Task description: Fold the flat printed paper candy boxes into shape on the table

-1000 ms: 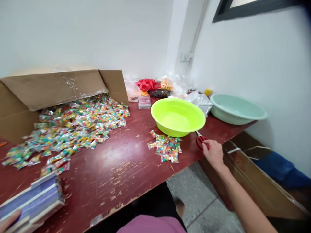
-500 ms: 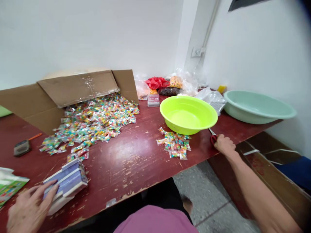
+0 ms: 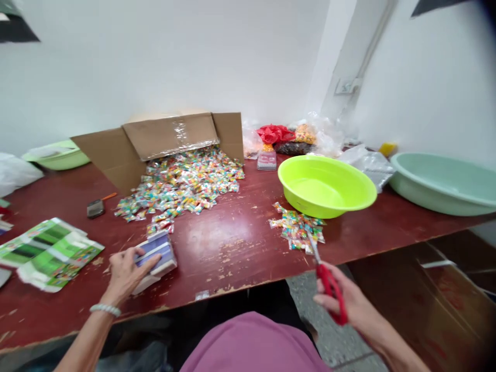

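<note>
My right hand (image 3: pixel 341 294) is closed around red-handled scissors (image 3: pixel 329 289), raised at the table's front edge. Their metal blades point up and away, in front of a small pile of wrapped candies (image 3: pixel 296 227). On the left, my left hand (image 3: pixel 126 274) grips a small purple-and-white carton (image 3: pixel 160 253) lying on the table, thumb and fingers over its upper side. My palm hides part of the carton. Beside this hand lie flattened green printed cartons (image 3: pixel 58 253). A large heap of wrapped candies (image 3: pixel 189 181) spills from an open cardboard box (image 3: pixel 170 137) behind the carton.
A lime-green basin (image 3: pixel 325 186) stands right of centre, with a pale green basin (image 3: pixel 445 181) farther right. Bagged goods (image 3: pixel 298 137) line the wall. A dark object with an orange handle (image 3: pixel 96 207) lies left of the heap. Another green basin (image 3: pixel 58 157) stands far left.
My right hand has lifted the scissors off the table beside the lime-green basin and brought them nearer my body. The view has turned left. My left hand stays at the purple carton.
</note>
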The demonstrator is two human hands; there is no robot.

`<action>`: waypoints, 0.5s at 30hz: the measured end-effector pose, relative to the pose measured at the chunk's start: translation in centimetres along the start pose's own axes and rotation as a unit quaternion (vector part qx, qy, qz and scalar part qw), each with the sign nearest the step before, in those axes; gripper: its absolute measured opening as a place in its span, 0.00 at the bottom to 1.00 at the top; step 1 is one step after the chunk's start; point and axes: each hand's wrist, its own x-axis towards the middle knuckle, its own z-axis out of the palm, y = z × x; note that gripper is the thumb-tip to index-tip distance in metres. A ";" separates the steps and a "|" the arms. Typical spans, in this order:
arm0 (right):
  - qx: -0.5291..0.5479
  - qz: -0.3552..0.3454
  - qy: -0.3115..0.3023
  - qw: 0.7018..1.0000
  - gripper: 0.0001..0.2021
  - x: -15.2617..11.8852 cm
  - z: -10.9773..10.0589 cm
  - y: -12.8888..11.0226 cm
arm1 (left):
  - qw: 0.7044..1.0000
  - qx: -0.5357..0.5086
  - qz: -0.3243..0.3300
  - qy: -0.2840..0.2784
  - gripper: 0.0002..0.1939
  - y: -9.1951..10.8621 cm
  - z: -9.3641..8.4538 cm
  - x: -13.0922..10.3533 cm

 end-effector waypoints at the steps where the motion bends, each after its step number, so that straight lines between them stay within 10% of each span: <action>1: 0.026 0.011 -0.071 0.997 0.36 -0.1 2.8 -0.8 | 0.999 0.013 0.024 0.035 0.23 0.3 0.5 -0.6; 8: 0.166 0.072 -0.408 0.895 0.26 2.4 20.1 -4.6 | 0.997 0.013 0.054 0.060 0.23 -0.5 2.5 -2.1; 15: 0.172 0.138 -0.430 0.876 0.33 4.7 28.8 -4.0 | 0.996 -0.015 0.077 0.044 0.18 -1.6 3.3 -2.3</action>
